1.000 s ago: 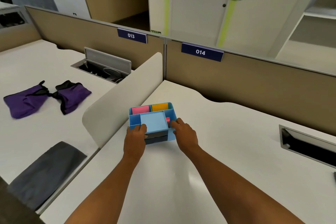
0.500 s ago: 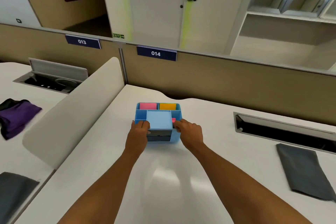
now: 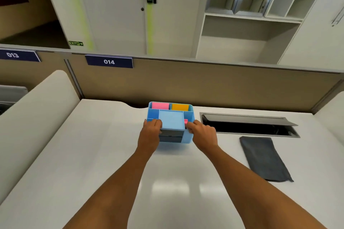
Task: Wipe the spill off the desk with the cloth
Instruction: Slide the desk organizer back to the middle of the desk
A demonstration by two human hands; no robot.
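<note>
A blue desk organizer (image 3: 171,121) with pink and orange pads in its rear compartments stands near the back of the white desk (image 3: 93,154). My left hand (image 3: 149,134) grips its left side and my right hand (image 3: 202,135) grips its right side. A dark grey cloth (image 3: 262,158) lies flat on the desk to the right, apart from both hands. I see no spill on the desk surface.
An open cable tray (image 3: 247,126) is set into the desk behind the cloth. A tan partition (image 3: 204,83) with a label 014 closes the back. A curved white divider (image 3: 35,109) bounds the left side.
The organizer has moved right along the desk with both hands still on it, away from the left divider. The view has swung right, bringing the grey cloth and cable tray into sight.
</note>
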